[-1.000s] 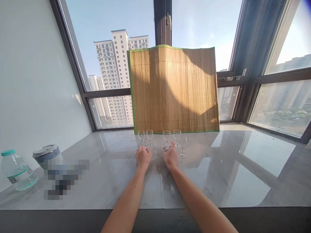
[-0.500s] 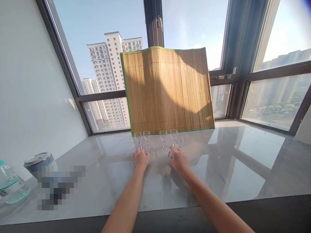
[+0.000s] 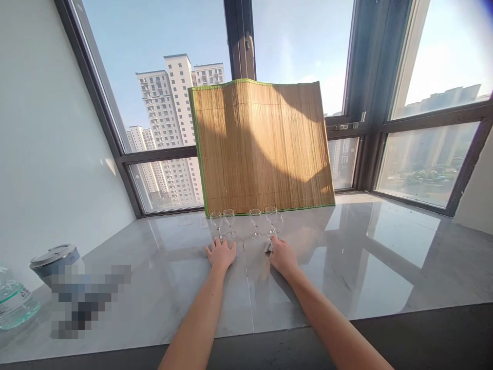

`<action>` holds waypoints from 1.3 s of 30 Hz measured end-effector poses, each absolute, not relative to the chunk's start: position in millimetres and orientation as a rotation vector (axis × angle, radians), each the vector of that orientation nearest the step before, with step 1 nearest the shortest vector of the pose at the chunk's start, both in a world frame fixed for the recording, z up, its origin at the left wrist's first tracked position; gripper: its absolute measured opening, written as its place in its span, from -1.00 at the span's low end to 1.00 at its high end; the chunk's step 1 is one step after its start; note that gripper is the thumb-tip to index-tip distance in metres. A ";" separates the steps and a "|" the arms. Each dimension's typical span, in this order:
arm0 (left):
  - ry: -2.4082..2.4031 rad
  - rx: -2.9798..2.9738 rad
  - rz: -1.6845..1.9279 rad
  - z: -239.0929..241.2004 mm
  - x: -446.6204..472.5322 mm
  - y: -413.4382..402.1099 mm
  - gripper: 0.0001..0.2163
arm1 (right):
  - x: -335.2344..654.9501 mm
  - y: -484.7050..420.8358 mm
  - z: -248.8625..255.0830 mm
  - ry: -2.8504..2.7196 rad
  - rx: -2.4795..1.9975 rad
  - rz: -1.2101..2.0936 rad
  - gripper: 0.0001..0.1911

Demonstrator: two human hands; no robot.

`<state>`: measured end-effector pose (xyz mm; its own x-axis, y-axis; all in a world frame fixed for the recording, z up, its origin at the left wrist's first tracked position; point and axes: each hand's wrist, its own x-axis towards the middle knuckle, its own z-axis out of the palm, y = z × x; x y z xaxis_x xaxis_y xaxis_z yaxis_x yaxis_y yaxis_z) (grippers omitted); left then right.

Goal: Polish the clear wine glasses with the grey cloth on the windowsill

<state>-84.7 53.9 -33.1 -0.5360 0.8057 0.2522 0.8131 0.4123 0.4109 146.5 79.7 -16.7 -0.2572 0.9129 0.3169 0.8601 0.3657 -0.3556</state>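
Observation:
Several small stemmed glasses (image 3: pixel 229 221) stand in a row on the grey marble counter (image 3: pixel 346 257), in front of an upright bamboo mat (image 3: pixel 262 146). My left hand (image 3: pixel 221 254) lies flat on the counter with its fingers spread, just before the leftmost glass (image 3: pixel 216 223). My right hand (image 3: pixel 282 254) is closed around the stem of the rightmost glass (image 3: pixel 276 222), with a small whitish thing (image 3: pixel 268 246) by its fingers that I cannot make out.
A water bottle (image 3: pixel 13 303) and a lidded grey cup (image 3: pixel 56 259) sit at the far left of the counter beside a blurred patch. Window frames (image 3: pixel 370 103) run behind the mat and a white wall stands on the left.
My right hand has moved right from beside the left hand onto the rightmost glass, which now stands closer to the row. The left hand's fingers have spread flat. The view shifted slightly.

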 end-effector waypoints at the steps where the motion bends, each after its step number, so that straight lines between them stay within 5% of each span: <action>1: -2.620 -1.500 -0.754 -32.2 -84.0 51.5 -0.52 | 147.2 81.7 -17.6 -2.149 -1.540 0.184 -0.59; 9: -2.619 -1.217 -0.817 -14.2 -79.8 33.2 -0.72 | 148.3 86.3 -20.8 -2.111 -1.513 0.215 -0.57; 17: -2.688 -1.103 -1.537 -14.0 -97.4 52.7 -0.37 | 143.1 73.0 -24.8 -2.252 -1.253 0.257 -0.45; 25: -2.610 -1.285 -1.233 -21.0 -94.4 55.3 -0.79 | 95.7 61.9 -14.3 -2.268 -1.041 0.295 -0.31; 33: -2.084 -1.698 -0.981 -10.3 -61.4 28.7 -0.78 | 79.5 45.9 -13.5 -2.124 -0.673 0.045 -0.33; 39: -1.926 -1.792 -0.801 -10.3 -54.8 28.1 -0.68 | 95.6 51.3 -9.1 -1.948 -0.867 -0.119 -0.39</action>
